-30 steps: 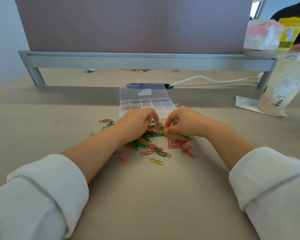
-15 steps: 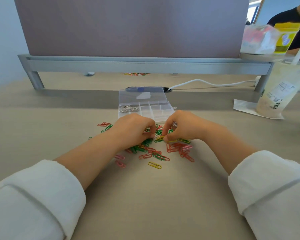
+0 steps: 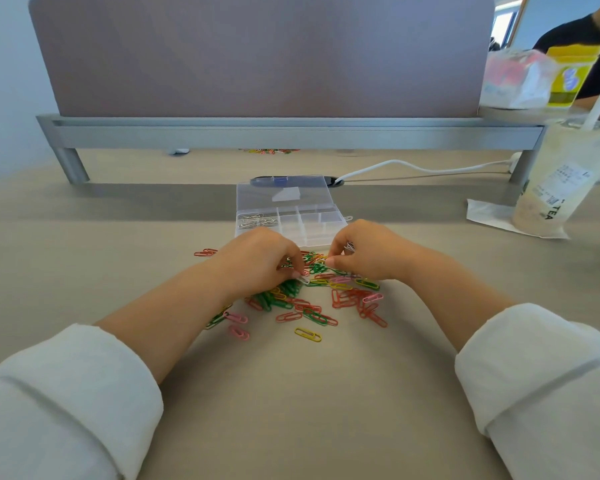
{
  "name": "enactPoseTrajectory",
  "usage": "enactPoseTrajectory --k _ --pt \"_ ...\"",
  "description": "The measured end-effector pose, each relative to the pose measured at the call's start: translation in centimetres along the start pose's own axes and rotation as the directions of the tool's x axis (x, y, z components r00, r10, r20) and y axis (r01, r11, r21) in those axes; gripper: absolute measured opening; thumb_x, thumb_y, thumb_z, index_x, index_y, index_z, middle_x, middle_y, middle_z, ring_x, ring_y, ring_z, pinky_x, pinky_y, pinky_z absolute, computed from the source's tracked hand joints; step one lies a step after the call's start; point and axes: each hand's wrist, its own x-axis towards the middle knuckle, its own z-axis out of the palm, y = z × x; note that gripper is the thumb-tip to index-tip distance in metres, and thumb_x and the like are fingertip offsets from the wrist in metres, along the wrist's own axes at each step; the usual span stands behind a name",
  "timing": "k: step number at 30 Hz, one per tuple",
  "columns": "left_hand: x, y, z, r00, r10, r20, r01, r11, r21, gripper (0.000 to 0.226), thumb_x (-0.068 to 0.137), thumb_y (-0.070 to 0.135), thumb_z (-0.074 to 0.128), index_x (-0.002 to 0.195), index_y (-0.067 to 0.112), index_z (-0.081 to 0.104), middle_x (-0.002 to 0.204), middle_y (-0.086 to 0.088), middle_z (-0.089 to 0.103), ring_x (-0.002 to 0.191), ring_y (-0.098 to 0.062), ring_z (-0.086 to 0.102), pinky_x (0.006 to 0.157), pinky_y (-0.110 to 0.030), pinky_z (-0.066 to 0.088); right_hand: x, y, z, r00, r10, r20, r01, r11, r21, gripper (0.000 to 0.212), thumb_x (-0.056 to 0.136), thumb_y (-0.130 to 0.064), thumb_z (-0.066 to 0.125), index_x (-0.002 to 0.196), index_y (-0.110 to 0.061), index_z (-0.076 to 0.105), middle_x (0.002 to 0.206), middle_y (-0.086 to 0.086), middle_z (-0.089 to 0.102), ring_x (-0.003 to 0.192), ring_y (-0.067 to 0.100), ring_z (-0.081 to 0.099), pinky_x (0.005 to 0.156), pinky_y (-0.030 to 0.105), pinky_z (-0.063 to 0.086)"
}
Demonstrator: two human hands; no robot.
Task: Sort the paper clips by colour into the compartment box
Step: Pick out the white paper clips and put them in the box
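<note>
Bare tan tabletop lies open at 6 o'clock of the scattered pile of red, green, yellow and pink wire paper clips, and wide at 9. At 12 the clear plastic compartment box sits just beyond, perhaps touching the pile; the left hand, pinching a white clip, and the curled right hand crowd that gap. A tall milk-tea cup stands at 2.

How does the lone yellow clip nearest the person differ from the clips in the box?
The yellow clip lies alone on the table; the silver clips sit bunched at the left end of the compartment box. The yellow clip is brightly coloured; the silver clips look bare metal. Both share the looped wire shape.
</note>
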Motion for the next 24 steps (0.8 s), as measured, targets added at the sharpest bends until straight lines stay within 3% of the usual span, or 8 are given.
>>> enactPoseTrajectory --k 3,5,10,14,17,20,24 --pt "-0.16 -0.21 -0.20 0.999 -0.003 0.042 0.003 1.000 -0.016 0.020 0.087 0.033 0.059 0.105 0.028 0.068 0.075 0.012 0.051 0.078 -0.008 0.047 0.070 -0.019 0.034 -0.02 -0.09 0.06 0.999 0.001 0.040 -0.001 1.000 -0.006 0.026 0.092 -0.033 0.054 0.098 -0.012 0.068 0.102 0.003 0.064 0.087 0.013 0.051 0.075 0.025 0.037" --pt "-0.21 -0.34 -0.34 0.999 -0.002 0.048 0.002 1.000 -0.008 0.022 0.086 0.036 0.061 0.106 0.028 0.066 0.078 0.011 0.051 0.082 -0.011 0.050 0.069 -0.020 0.035 -0.04 -0.16 0.11 0.998 0.013 0.068 -0.012 1.000 -0.013 0.030 0.093 -0.036 0.050 0.098 -0.011 0.067 0.096 0.004 0.063 0.085 0.015 0.052 0.074 0.025 0.037" --pt "-0.22 -0.31 -0.47 0.999 0.045 0.012 -0.044 0.996 -0.076 0.020 0.085 0.032 0.064 0.104 0.027 0.067 0.059 0.018 0.037 0.057 0.003 0.039 0.053 -0.012 0.026 -0.08 -0.29 0.06 0.993 0.017 0.119 -0.011 0.999 -0.052 0.029 0.094 -0.039 0.047 0.085 -0.015 0.060 0.088 0.003 0.058 0.080 0.017 0.050 0.070 0.026 0.036" --pt "-0.11 -0.35 -0.34 0.997 0.040 0.072 -0.036 0.998 -0.047 0.019 0.086 0.033 0.062 0.102 0.027 0.069 0.062 0.017 0.039 0.063 -0.004 0.040 0.064 -0.019 0.031 -0.24 -0.39 -0.08 0.994 0.013 0.111 -0.009 0.999 -0.039 0.027 0.093 -0.038 0.050 0.090 -0.014 0.063 0.090 0.003 0.057 0.083 0.016 0.049 0.073 0.025 0.035" --pt "0.06 -0.41 -0.18 0.994 0.032 0.103 -0.027 0.998 -0.050 0.018 0.086 0.034 0.061 0.100 0.025 0.067 0.070 0.015 0.048 0.072 -0.008 0.044 0.068 -0.021 0.035 -0.28 -0.49 -0.11 0.993 0.012 0.117 -0.007 0.999 -0.044 0.026 0.091 -0.032 0.056 0.099 -0.010 0.066 0.091 0.004 0.058 0.085 0.016 0.049 0.063 0.024 0.036" --pt "0.03 -0.56 -0.10 0.992 0.011 0.127 0.000 0.996 -0.088 0.016 0.086 0.033 0.062 0.098 0.024 0.066 0.074 0.015 0.049 0.078 -0.009 0.047 0.070 -0.021 0.037 -0.31 -0.67 -0.02 0.995 0.001 0.103 0.002 1.000 -0.030 0.015 0.091 -0.025 0.055 0.094 -0.013 0.063 0.086 -0.001 0.053 0.084 0.016 0.048 0.056 0.015 0.033" --pt "-0.05 -0.78 -0.17 0.995 0.009 0.098 0.006 0.988 -0.153 0.015 0.086 0.030 0.061 0.099 0.025 0.068 0.082 0.009 0.059 0.076 -0.006 0.049 0.069 -0.020 0.037 -0.26 -0.97 -0.11 0.993 0.025 0.112 -0.027 1.000 0.016 0.021 0.095 -0.023 0.039 0.078 -0.014 0.048 0.077 -0.002 0.049 0.077 0.017 0.046 0.059 0.025 0.034"
